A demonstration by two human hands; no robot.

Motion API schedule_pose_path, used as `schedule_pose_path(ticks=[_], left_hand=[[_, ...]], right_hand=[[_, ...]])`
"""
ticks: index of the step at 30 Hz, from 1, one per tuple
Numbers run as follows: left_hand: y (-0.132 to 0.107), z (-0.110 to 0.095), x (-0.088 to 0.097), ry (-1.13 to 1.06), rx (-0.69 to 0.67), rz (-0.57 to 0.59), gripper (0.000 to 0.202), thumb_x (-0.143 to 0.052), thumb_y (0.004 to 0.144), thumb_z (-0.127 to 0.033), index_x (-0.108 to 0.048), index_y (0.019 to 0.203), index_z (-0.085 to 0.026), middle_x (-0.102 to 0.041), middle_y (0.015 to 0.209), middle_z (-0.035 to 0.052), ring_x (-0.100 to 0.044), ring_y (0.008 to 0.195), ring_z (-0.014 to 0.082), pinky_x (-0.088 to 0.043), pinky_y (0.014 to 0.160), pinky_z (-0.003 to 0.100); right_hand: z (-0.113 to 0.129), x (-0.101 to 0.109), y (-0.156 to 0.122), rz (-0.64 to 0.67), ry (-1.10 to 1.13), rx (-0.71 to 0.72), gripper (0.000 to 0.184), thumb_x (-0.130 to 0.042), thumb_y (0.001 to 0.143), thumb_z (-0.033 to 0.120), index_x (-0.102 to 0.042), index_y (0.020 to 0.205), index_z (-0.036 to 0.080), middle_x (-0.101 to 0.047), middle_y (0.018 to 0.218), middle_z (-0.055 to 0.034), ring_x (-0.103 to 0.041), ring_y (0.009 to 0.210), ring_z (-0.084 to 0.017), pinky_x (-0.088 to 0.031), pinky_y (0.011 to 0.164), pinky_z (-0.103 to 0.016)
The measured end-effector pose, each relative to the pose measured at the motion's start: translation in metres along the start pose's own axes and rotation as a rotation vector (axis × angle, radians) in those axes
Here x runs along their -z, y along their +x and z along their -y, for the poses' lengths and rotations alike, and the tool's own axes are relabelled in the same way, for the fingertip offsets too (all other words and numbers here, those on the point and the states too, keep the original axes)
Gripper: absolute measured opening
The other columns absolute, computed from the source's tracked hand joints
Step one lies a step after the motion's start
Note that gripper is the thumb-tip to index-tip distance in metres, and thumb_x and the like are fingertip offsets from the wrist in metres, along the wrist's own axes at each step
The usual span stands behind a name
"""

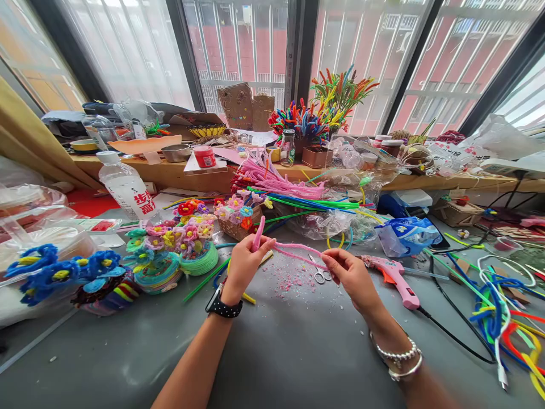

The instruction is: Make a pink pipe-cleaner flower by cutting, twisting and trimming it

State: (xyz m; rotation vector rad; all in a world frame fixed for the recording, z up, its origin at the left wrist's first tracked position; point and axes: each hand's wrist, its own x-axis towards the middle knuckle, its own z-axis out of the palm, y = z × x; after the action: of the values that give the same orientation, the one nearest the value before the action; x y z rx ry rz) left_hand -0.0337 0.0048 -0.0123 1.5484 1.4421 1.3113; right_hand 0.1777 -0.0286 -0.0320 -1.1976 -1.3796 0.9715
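Observation:
My left hand (246, 267) is closed on pink pipe cleaners (300, 248), with one thicker fuzzy end sticking up above the thumb. The strands stretch across to my right hand (349, 275), whose thumb and fingers pinch their other end. Just behind and below the strands lie small scissors (320, 275) with white handles, partly hidden by my right hand. Pink fluff scraps (289, 279) are scattered on the grey table (281, 352) between my hands. To the right of my right hand rests a pink glue gun (394, 275).
Pots of pipe-cleaner flowers (198, 244) stand at the left, near a clear bottle (128, 190). A bundle of pink pipe cleaners (276, 176) lies at the back. Loose coloured pipe cleaners (494, 307) and a cable spread at the right, near a blue packet (406, 236).

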Motion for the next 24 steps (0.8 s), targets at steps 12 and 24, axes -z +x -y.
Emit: schedule_pose_path(ticks=[12, 24], left_hand=[[-0.005, -0.01, -0.002, -0.126, 0.21, 0.665, 0.025, -0.062, 0.065, -0.038, -0.065, 0.065, -0.013, -0.055, 0.055, 0.0012, -0.028, 0.043, 0.0052, -0.019, 0.04, 0.019], [-0.017, -0.006, -0.018, -0.054, 0.241, 0.94, 0.023, -0.065, 0.059, -0.036, -0.06, 0.062, -0.014, -0.056, 0.055, -0.0012, -0.037, 0.046, 0.0066, -0.026, 0.043, 0.018]], right_hand=[[0.001, 0.016, 0.01, -0.098, 1.122, -0.227, 0.016, -0.071, 0.06, 0.019, -0.061, 0.073, 0.024, -0.065, 0.072, 0.0062, -0.061, 0.085, -0.013, -0.047, 0.083, -0.034], [-0.003, 0.015, 0.009, -0.049, 1.085, -0.098, 0.014, -0.068, 0.066, 0.024, -0.061, 0.077, 0.028, -0.063, 0.073, 0.0075, -0.06, 0.083, -0.007, -0.048, 0.084, -0.022]])
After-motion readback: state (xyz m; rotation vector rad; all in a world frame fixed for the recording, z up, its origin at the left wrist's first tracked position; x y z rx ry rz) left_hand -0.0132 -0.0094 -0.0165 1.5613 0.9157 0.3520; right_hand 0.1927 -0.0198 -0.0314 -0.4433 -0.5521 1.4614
